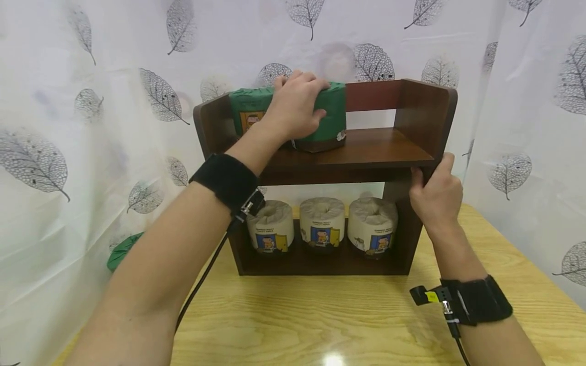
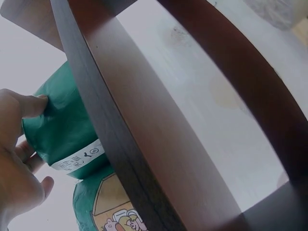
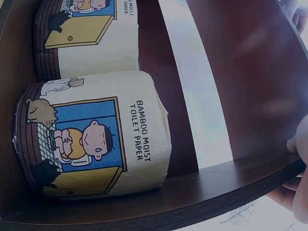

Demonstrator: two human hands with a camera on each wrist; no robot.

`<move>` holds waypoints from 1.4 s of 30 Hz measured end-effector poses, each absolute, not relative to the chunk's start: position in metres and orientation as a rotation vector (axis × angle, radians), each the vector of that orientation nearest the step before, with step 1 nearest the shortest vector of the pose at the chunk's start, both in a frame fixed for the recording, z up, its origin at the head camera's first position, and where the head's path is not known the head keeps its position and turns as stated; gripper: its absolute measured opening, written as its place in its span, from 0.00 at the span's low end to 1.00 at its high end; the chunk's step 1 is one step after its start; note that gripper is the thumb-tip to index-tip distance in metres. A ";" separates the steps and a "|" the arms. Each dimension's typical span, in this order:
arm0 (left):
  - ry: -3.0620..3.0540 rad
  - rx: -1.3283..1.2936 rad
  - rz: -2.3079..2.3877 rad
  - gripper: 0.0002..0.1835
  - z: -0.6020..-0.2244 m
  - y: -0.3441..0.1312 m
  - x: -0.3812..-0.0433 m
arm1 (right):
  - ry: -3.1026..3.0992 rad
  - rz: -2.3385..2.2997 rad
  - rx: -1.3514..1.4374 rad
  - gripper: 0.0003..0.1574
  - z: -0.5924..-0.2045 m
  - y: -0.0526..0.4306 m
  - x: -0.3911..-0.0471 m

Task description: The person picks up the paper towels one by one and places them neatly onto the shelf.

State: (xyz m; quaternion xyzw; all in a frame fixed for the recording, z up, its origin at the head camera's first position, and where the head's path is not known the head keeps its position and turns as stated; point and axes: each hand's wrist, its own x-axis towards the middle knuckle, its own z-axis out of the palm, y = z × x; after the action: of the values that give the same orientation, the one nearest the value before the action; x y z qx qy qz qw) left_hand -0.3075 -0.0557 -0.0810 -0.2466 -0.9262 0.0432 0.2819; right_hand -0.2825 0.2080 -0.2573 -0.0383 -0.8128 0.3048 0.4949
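My left hand (image 1: 295,104) holds a green-wrapped toilet paper roll (image 1: 333,117) from above on the upper shelf of a dark wooden rack (image 1: 375,147). In the left wrist view, thumb and fingers lie around the green roll (image 2: 67,120), which has a white label strip. Left of it stands another green roll (image 1: 249,107), partly hidden by my wrist. My right hand (image 1: 438,195) grips the rack's right side panel, thumb on the front edge. Three cream toilet paper rolls (image 1: 322,223) stand in a row on the lower shelf, one printed "Bamboo Moist Toilet Paper" (image 3: 91,139).
The rack stands on a light wooden table (image 1: 293,305). A further green wrapped thing (image 1: 123,251) shows at the left, mostly behind my left forearm. A white leaf-patterned curtain (image 1: 114,40) hangs behind and beside the table. Cables (image 1: 201,284) run from both wrist cameras.
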 end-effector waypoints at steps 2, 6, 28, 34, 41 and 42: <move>-2.488 -0.665 0.110 0.28 -0.080 -0.057 -0.308 | -1.966 0.739 -0.093 0.28 -0.257 0.208 -0.283; -2.508 -0.671 0.099 0.26 -0.077 -0.059 -0.309 | -1.953 0.735 -0.084 0.28 -0.256 0.208 -0.283; -2.536 -0.503 0.184 0.38 -0.077 -0.048 -0.300 | -1.979 0.735 -0.096 0.27 -0.257 0.207 -0.282; -2.458 -0.437 0.248 0.40 -0.081 -0.030 -0.296 | -1.967 0.728 -0.094 0.27 -0.259 0.207 -0.282; -2.456 -0.421 0.289 0.40 -0.086 -0.017 -0.301 | -1.989 0.730 -0.104 0.28 -0.257 0.208 -0.282; -2.459 -0.423 0.297 0.39 -0.087 -0.016 -0.301 | -1.993 0.732 -0.105 0.28 -0.258 0.209 -0.282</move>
State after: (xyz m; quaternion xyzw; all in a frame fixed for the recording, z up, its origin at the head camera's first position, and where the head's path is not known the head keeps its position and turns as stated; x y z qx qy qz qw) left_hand -0.3015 -0.0161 -0.0869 -0.1601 -0.9307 0.1126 0.3091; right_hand -0.2820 0.2085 -0.2575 -0.0430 -0.8191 0.3008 0.4866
